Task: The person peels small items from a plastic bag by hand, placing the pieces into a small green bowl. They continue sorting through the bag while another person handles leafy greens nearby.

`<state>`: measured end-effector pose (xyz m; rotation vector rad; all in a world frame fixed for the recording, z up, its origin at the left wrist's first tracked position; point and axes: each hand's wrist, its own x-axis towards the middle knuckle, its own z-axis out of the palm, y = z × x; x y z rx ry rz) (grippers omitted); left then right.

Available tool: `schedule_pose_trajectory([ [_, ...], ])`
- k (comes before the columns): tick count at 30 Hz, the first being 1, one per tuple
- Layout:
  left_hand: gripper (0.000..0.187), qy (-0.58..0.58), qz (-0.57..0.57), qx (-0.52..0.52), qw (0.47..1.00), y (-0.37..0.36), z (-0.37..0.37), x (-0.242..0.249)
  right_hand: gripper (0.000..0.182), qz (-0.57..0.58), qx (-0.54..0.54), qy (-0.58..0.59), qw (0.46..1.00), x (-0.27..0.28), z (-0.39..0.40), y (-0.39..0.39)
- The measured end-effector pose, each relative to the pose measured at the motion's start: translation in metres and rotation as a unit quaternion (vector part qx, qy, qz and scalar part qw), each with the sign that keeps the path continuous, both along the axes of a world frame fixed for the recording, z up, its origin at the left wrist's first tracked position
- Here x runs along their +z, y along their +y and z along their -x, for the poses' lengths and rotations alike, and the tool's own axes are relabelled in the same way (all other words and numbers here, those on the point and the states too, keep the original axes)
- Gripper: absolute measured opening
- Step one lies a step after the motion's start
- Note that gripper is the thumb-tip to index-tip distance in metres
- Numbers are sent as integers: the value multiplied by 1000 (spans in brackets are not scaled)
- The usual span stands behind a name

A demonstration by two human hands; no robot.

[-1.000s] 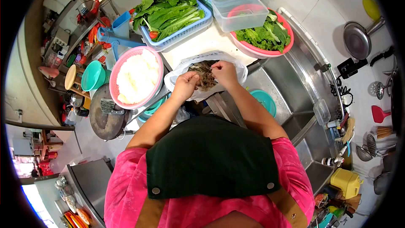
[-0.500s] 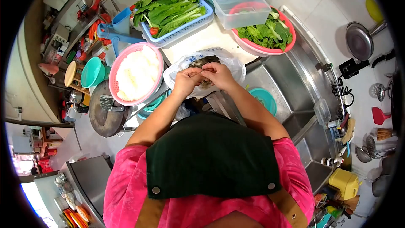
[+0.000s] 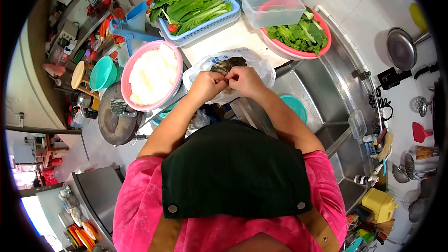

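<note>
A white plastic bag with blue print lies open on the pale worktop in front of me. Dark grey-brown contents show in its mouth; their kind is too small to tell, though they look a little like raw shrimp. Over the bag, my left hand and my right hand meet with fingertips pinched together. Whatever sits between the fingers is hidden. Left of the bag stands a pink basket heaped with whitish food, overexposed in the view.
Leafy greens fill a blue basket behind the bag. A pink bowl of greens, with a clear plastic box over its edge, stands right. The steel sink holds a teal bowl. A cleaver rests on a round chopping block.
Both hands stay together over the bag, and their fingers have curled in more tightly. The right wrist has turned slightly. The view has shifted a little.
</note>
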<state>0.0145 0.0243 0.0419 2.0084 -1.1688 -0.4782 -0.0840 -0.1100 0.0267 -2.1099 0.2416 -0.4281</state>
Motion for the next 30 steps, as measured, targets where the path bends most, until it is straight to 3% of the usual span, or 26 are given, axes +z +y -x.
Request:
schedule_pose_trajectory([
  [4, 13, 3, -10, -23, 1000, 1, -3, 0, 12, -10, 20, -7, 1000, 2, 1, -1],
  [6, 15, 137, -37, -12, 990, 1, -7, -3, 12, 17, 41, -46, 998, 2, 1, -3],
  [7, 15, 137, -37, -11, 990, -1, -8, -5, 12, 17, 42, -47, 998, 1, 1, -3],
  [9, 17, 355, 10, 22, 935, -3, -10, -9, 10, -27, 8, -61, 998, -3, 2, -2],
  [13, 15, 443, 6, 76, 893, -6, -7, -5, 6, -35, 1, -97, 995, -10, 3, -2],
  [15, 14, 529, 29, 123, 839, -6, -7, -6, 6, -68, -9, -151, 986, -10, 3, -2],
  [19, 14, 533, 26, 157, 831, -6, -14, -14, 5, -174, -45, -161, 970, -10, 0, -10],
  [21, 10, 410, -37, 109, 905, -4, -15, -19, 4, -245, -71, -114, 960, -11, 0, -14],
  [22, 10, 410, -36, 110, 905, -3, -17, -25, 6, -291, -62, -73, 952, -9, 2, -17],
  [24, 15, 251, -99, 36, 962, -2, -19, -34, 6, -343, -83, -40, 935, -3, 2, -13],
  [25, 15, 252, -98, 36, 962, -3, -17, -36, 6, -393, -106, -7, 913, -1, 2, -11],
  [27, 25, 254, 53, 46, 965, -7, -9, -34, 7, -450, -112, -8, 886, -1, 2, -7],
  [28, 29, 400, 106, 50, 909, -8, -6, -28, 7, -506, -118, -8, 854, -2, 3, -5],
  [30, 29, 427, 122, 67, 893, -11, 0, -20, 7, -526, -123, -6, 842, -9, 1, -1],
])
